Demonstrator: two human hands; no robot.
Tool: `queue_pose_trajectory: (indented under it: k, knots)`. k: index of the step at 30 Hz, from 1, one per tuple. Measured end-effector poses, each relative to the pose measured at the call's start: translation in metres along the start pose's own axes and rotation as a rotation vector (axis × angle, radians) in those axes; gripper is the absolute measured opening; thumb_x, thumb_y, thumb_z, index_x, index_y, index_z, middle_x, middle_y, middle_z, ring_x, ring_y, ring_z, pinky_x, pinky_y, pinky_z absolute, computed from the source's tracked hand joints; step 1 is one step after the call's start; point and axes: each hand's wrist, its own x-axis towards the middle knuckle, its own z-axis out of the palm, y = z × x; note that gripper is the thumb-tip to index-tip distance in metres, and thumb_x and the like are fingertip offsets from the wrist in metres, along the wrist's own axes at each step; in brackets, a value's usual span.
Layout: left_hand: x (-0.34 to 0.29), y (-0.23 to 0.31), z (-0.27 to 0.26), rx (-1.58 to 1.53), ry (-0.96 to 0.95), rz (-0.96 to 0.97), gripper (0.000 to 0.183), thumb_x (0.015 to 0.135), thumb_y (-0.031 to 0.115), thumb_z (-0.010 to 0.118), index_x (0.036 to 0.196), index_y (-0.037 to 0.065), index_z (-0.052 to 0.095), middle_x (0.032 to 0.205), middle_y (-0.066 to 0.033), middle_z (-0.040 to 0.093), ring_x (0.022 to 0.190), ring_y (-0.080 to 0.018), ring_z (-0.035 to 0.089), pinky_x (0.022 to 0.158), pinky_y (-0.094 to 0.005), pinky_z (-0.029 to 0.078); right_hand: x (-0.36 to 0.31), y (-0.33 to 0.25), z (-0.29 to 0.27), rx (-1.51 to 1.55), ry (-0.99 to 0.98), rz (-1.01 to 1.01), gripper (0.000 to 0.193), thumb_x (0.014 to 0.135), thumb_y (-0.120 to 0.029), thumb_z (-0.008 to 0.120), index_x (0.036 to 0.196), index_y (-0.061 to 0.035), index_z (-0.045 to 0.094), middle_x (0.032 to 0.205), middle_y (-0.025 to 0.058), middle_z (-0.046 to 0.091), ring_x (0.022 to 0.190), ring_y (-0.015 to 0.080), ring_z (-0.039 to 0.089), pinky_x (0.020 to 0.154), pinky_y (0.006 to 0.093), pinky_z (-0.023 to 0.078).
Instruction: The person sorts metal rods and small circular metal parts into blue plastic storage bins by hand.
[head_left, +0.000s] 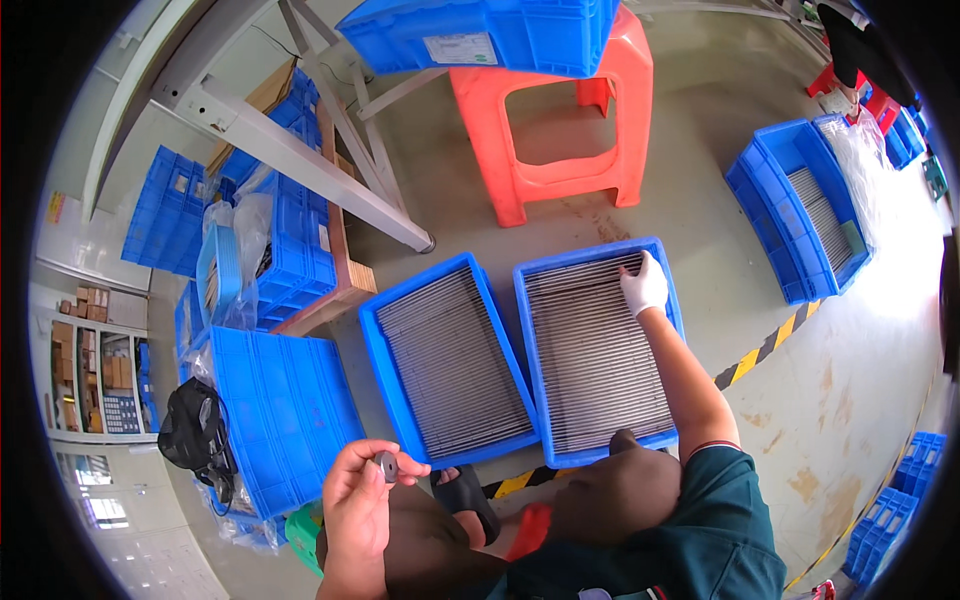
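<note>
My bare left hand (362,500) is raised at the lower left, pinching a small round dark metal piece (388,466) with a hole in its middle between thumb and fingers. My right hand (645,285), in a white glove, reaches into the far right corner of the right blue tray (552,462). Its fingers are bent together at the thin grey metal rows (595,350) that fill this tray; what they grip is hidden. Close by on the left, a second blue tray (520,428) holds similar rows (450,360).
Beyond the trays stands a red plastic stool (490,170) bearing a blue crate (540,35). Blue crates (285,400) with a black bag (195,430) are at my left. Another blue crate (765,220) of rows and a person (858,50) are far right. Striped tape (765,350) marks the floor.
</note>
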Motion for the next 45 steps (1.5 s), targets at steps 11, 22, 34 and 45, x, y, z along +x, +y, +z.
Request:
queue_pose_trajectory:
  k: [11, 22, 34, 45]
  knots:
    - [-0.004, -0.002, -0.002, 0.0, 0.011, -0.012, 0.03, 0.093, 0.023, 0.05, 0.106, -0.004, 0.052, 0.087, -0.0176, 0.064, 0.084, -0.0298, 0.063, 0.076, -0.0357, 0.048, -0.045, -0.012, 0.019, -0.359, -0.197, -0.794, 0.057, 0.077, -0.032, 0.063, 0.119, 0.0043, 0.049, 0.131, 0.0215, 0.043, 0.126, 0.0349, 0.036, 0.107, 0.0431, 0.025]
    - [-0.01, 0.0, 0.0, -0.001, -0.016, -0.01, 0.031, 0.092, 0.024, 0.052, 0.108, -0.003, 0.052, 0.087, -0.017, 0.064, 0.085, -0.029, 0.063, 0.076, -0.0341, 0.047, -0.042, -0.021, 0.021, -0.433, -0.263, -0.796, 0.061, 0.075, -0.033, 0.064, 0.12, 0.0051, 0.048, 0.131, 0.0233, 0.043, 0.126, 0.0353, 0.036, 0.107, 0.0428, 0.026]
    - [-0.028, 0.013, -0.018, -0.159, 0.079, 0.067, 0.034, 0.091, 0.027, 0.053, 0.11, -0.002, 0.051, 0.088, -0.0158, 0.063, 0.086, -0.0278, 0.062, 0.077, -0.0346, 0.047, -0.036, -0.021, 0.023, -0.631, -0.245, -0.682, 0.065, 0.079, -0.036, 0.062, 0.128, 0.0027, 0.041, 0.138, 0.0214, 0.035, 0.129, 0.0349, 0.031, 0.107, 0.0452, 0.024]
    - [-0.058, 0.024, -0.066, -0.328, 0.101, 0.269, 0.033, 0.096, 0.028, 0.045, 0.113, 0.0, 0.051, 0.092, -0.013, 0.062, 0.09, -0.0244, 0.062, 0.076, -0.031, 0.045, -0.036, -0.127, -0.013, -0.937, -0.491, -0.664, 0.034, 0.081, -0.033, 0.06, 0.105, -0.0093, 0.06, 0.11, 0.015, 0.058, 0.1, 0.0319, 0.057, 0.078, 0.0436, 0.048]
